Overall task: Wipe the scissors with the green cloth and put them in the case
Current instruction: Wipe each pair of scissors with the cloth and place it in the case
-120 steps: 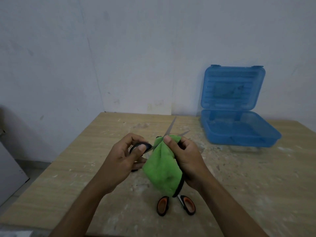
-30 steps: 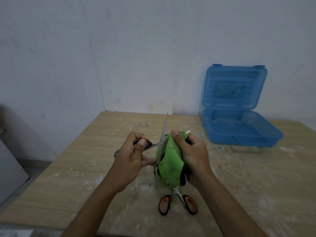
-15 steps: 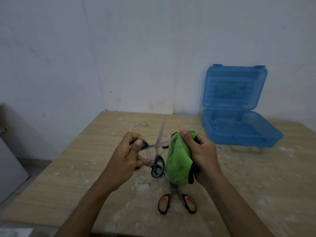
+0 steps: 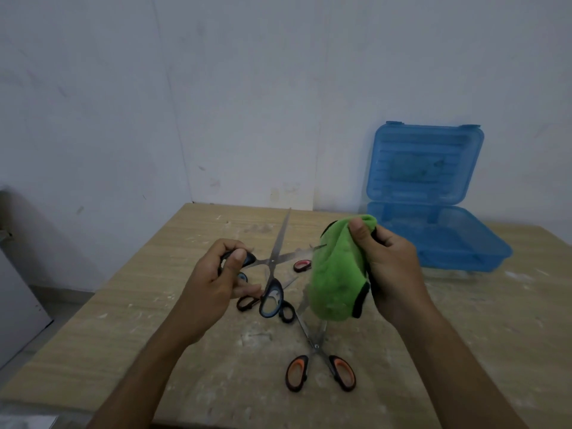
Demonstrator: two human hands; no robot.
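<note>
My left hand [image 4: 216,281] grips one handle of the blue-handled scissors [image 4: 274,274], which are spread wide, one blade pointing up and away. My right hand [image 4: 388,267] holds the bunched green cloth [image 4: 335,274] just right of the blades, apart from the upper blade; the tip of the other blade reaches the cloth's edge. Orange-handled scissors [image 4: 318,363] lie open on the table below my hands. A red-handled pair [image 4: 301,265] and a dark-handled pair [image 4: 247,303] lie partly hidden behind the held scissors. The blue plastic case [image 4: 439,243] stands open at the back right.
The wooden table [image 4: 123,320] is dusty and stained, with its left edge dropping to the floor. A white wall runs behind the table, and the case's lid [image 4: 424,164] leans against it.
The cloth has come off the blade and moved right with my right hand. The scissors in my left hand have spread wider, baring both blades.
</note>
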